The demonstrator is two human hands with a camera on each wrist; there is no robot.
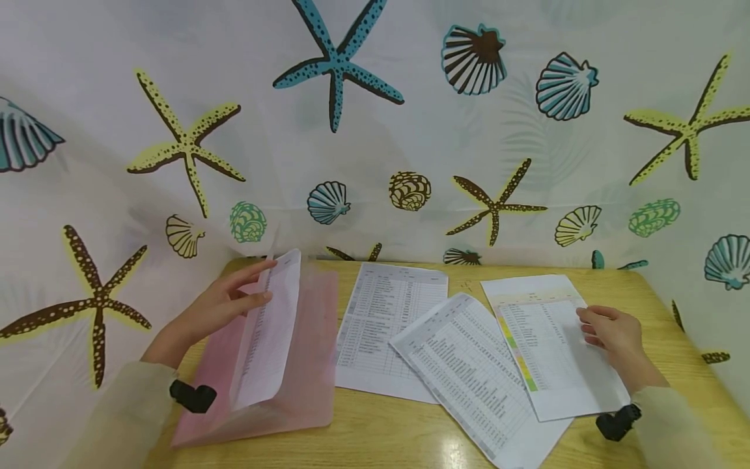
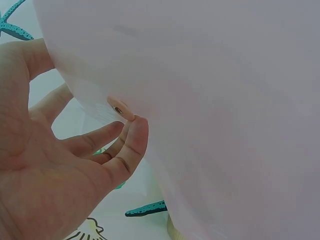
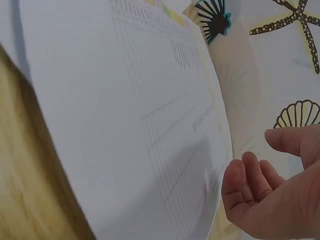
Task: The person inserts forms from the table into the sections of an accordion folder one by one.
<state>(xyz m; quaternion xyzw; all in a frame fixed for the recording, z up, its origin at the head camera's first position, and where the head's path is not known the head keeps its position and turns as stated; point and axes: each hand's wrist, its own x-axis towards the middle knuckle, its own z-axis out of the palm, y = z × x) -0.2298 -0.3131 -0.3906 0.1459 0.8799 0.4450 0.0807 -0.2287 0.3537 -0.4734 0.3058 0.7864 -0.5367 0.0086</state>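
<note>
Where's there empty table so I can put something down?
There's bare table at the front, between the pink folder and the slanted sheet, and some at the back right, between the color-striped sheet and the seashell curtain. It's crowded in the middle, where the sheets overlap.

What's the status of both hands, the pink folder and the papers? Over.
Left hand holding pink folder open, printed page showing. Right hand holding nothing, by the colour-striped sheet. Loose sheets overlap nearby; nothing seen blocking either hand.
</note>
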